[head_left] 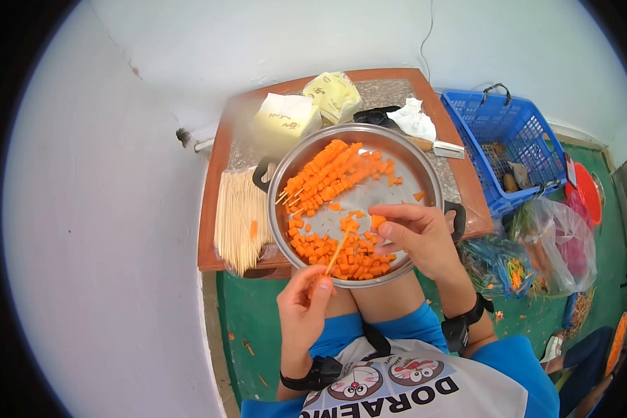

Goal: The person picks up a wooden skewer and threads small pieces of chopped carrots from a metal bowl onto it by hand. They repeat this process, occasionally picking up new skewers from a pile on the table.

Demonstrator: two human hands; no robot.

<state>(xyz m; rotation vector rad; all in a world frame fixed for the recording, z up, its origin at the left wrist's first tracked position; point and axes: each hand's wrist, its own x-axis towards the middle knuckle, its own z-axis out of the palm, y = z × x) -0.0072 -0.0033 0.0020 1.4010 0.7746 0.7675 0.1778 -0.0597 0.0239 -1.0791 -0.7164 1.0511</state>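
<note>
Metal pan (380,195) holds orange cubes (366,263), loaded skewers (331,171); left grip (303,306) pinching 1 stick (339,249), right grip (421,240) 1 orange piece (377,221)

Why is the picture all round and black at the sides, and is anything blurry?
Head view: dark, curved borders, probably from a wide lens; head view: a hazy smudge softens some carrot pieces in the pan and the table's far left corner.

And here sits the pan (405,196) on the table (213,202), carrot pieces (359,260) and filled skewers (320,174) in it, sticks (235,223) to its left, tissue packs (333,97) behind, knife (448,149) behind right, basket (519,200) right of the table.
</note>
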